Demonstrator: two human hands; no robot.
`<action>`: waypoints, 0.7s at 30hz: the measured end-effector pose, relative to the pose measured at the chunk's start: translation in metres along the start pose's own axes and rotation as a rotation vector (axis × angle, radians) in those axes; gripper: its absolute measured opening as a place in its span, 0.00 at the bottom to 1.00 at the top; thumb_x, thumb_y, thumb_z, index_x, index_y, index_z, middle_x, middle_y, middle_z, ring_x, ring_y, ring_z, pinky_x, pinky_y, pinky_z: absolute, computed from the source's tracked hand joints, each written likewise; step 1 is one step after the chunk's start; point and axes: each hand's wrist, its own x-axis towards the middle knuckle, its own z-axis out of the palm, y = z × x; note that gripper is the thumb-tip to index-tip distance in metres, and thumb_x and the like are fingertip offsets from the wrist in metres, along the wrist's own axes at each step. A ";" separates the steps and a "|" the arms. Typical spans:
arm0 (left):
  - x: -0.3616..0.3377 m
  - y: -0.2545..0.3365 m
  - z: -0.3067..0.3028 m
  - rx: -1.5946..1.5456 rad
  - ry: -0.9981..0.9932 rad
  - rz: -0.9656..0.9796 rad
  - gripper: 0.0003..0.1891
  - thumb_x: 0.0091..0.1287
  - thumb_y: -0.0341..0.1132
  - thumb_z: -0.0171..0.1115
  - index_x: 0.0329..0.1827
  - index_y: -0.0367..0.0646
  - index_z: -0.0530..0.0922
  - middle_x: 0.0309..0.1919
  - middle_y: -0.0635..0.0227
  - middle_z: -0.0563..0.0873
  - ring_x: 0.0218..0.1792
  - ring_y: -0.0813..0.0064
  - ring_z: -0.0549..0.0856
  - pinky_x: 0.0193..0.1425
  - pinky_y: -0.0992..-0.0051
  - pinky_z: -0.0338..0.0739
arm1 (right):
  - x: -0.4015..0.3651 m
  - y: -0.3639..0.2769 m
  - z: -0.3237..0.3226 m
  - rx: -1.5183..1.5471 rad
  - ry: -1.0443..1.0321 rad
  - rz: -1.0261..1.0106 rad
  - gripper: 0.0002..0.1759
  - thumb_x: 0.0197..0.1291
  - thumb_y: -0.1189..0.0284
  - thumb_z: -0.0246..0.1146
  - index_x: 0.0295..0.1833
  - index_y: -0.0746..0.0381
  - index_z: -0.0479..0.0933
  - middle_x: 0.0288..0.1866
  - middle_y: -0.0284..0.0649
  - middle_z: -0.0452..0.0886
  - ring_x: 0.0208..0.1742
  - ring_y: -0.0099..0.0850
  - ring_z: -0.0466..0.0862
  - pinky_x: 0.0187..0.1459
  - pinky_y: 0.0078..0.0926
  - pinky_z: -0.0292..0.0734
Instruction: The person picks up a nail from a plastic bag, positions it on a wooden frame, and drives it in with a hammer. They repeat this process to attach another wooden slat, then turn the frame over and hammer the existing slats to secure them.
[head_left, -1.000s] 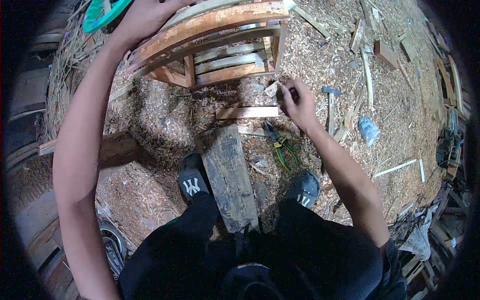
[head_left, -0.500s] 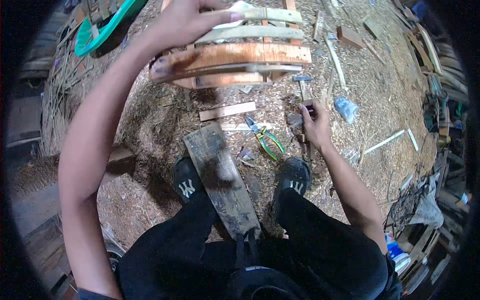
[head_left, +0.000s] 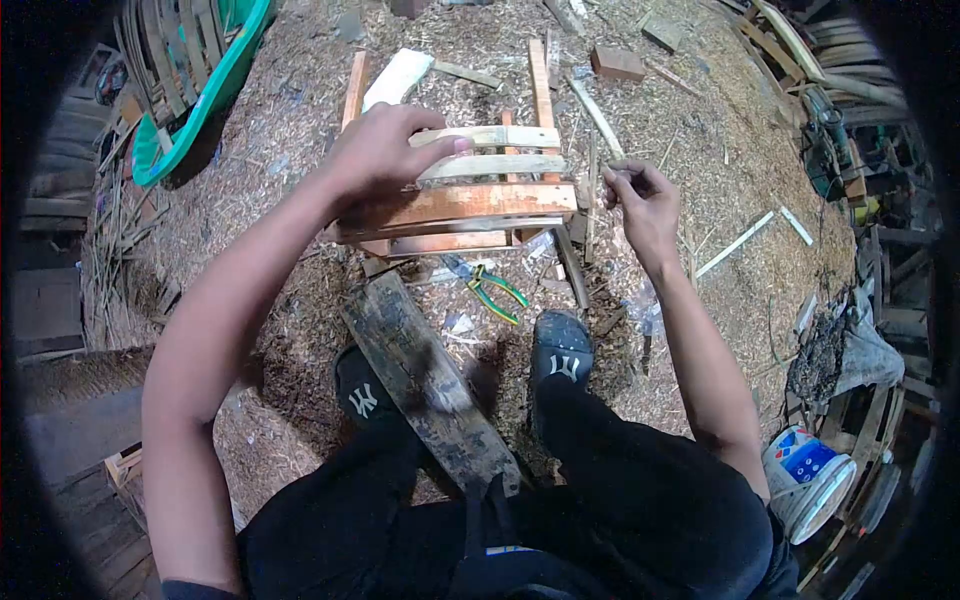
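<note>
My left hand [head_left: 385,150] grips the pale slats of a wooden chair frame [head_left: 470,205] with reddish-brown rails, which stands on the sawdust-covered ground ahead of me. My right hand [head_left: 640,200] hovers just right of the frame's corner, its fingers pinched together on something too small to make out. A dark weathered plank [head_left: 420,375] runs between my two black slippers. Green-handled pliers [head_left: 490,288] lie on the ground below the frame.
Sawdust and wood offcuts cover the ground. A green plastic tub [head_left: 195,105] sits at the upper left. Loose sticks [head_left: 740,243] lie to the right. A white bucket [head_left: 810,480] stands at the lower right, with stacked timber along the right edge.
My left hand has turned and set the chair frame down further from me. My right hand rose from the ground near the hammer up to the frame's right corner.
</note>
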 end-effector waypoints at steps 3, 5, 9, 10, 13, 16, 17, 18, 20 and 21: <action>0.005 0.004 -0.006 -0.018 -0.039 -0.022 0.30 0.67 0.64 0.63 0.48 0.42 0.88 0.43 0.46 0.89 0.48 0.48 0.88 0.55 0.56 0.80 | 0.011 -0.021 0.005 -0.022 -0.038 0.001 0.09 0.66 0.75 0.70 0.49 0.67 0.86 0.40 0.39 0.89 0.34 0.21 0.85 0.37 0.17 0.78; 0.010 0.008 -0.008 0.014 -0.079 -0.037 0.29 0.68 0.63 0.63 0.45 0.41 0.88 0.41 0.46 0.89 0.46 0.48 0.88 0.53 0.55 0.80 | 0.016 -0.035 0.011 0.016 -0.044 0.037 0.12 0.67 0.76 0.69 0.53 0.69 0.85 0.43 0.42 0.90 0.37 0.24 0.88 0.42 0.18 0.82; 0.011 0.012 -0.008 -0.011 -0.125 -0.082 0.26 0.71 0.59 0.62 0.39 0.41 0.85 0.35 0.48 0.88 0.41 0.47 0.88 0.49 0.54 0.79 | 0.022 -0.058 0.022 0.210 -0.023 0.037 0.14 0.68 0.77 0.67 0.56 0.73 0.84 0.44 0.47 0.89 0.42 0.29 0.90 0.52 0.22 0.86; 0.012 0.012 -0.008 -0.015 -0.131 -0.078 0.26 0.71 0.59 0.62 0.39 0.41 0.85 0.35 0.48 0.88 0.41 0.47 0.88 0.49 0.54 0.79 | 0.024 -0.060 0.023 0.238 -0.055 0.023 0.13 0.69 0.77 0.67 0.55 0.72 0.84 0.44 0.46 0.89 0.42 0.29 0.90 0.51 0.23 0.86; 0.013 0.014 -0.011 -0.013 -0.137 -0.045 0.24 0.73 0.57 0.62 0.38 0.41 0.85 0.32 0.49 0.88 0.38 0.48 0.87 0.46 0.54 0.79 | 0.032 -0.058 0.023 0.176 -0.113 -0.112 0.11 0.69 0.78 0.66 0.54 0.68 0.86 0.44 0.44 0.89 0.43 0.28 0.89 0.49 0.24 0.86; 0.012 0.016 -0.012 -0.034 -0.161 -0.062 0.24 0.73 0.56 0.62 0.35 0.40 0.84 0.28 0.51 0.86 0.33 0.49 0.86 0.40 0.54 0.77 | 0.036 -0.061 0.026 0.047 -0.152 -0.266 0.10 0.68 0.78 0.67 0.52 0.64 0.87 0.44 0.42 0.90 0.44 0.27 0.89 0.48 0.25 0.86; 0.012 0.017 -0.012 -0.040 -0.161 -0.072 0.25 0.73 0.57 0.62 0.34 0.40 0.83 0.26 0.52 0.85 0.30 0.51 0.85 0.38 0.54 0.76 | 0.037 -0.063 0.028 0.011 -0.162 -0.304 0.09 0.68 0.78 0.67 0.51 0.63 0.88 0.43 0.41 0.90 0.44 0.27 0.89 0.47 0.25 0.86; 0.012 0.016 -0.011 -0.045 -0.161 -0.084 0.26 0.73 0.57 0.62 0.33 0.40 0.82 0.24 0.54 0.84 0.27 0.53 0.84 0.35 0.54 0.75 | 0.037 -0.066 0.030 0.010 -0.166 -0.299 0.09 0.68 0.78 0.67 0.51 0.63 0.88 0.43 0.41 0.90 0.44 0.27 0.89 0.47 0.25 0.86; 0.012 0.014 -0.009 -0.035 -0.153 -0.072 0.24 0.74 0.53 0.63 0.33 0.38 0.81 0.22 0.58 0.81 0.25 0.62 0.79 0.33 0.60 0.73 | 0.035 -0.071 0.033 -0.076 -0.169 -0.252 0.08 0.66 0.77 0.69 0.49 0.63 0.89 0.42 0.41 0.90 0.44 0.25 0.89 0.47 0.24 0.85; 0.012 0.013 -0.008 -0.021 -0.143 -0.054 0.22 0.75 0.50 0.64 0.33 0.37 0.80 0.20 0.63 0.79 0.23 0.71 0.75 0.30 0.66 0.71 | 0.034 -0.071 0.035 -0.075 -0.172 -0.249 0.08 0.66 0.77 0.69 0.49 0.63 0.89 0.42 0.41 0.90 0.44 0.25 0.89 0.47 0.24 0.85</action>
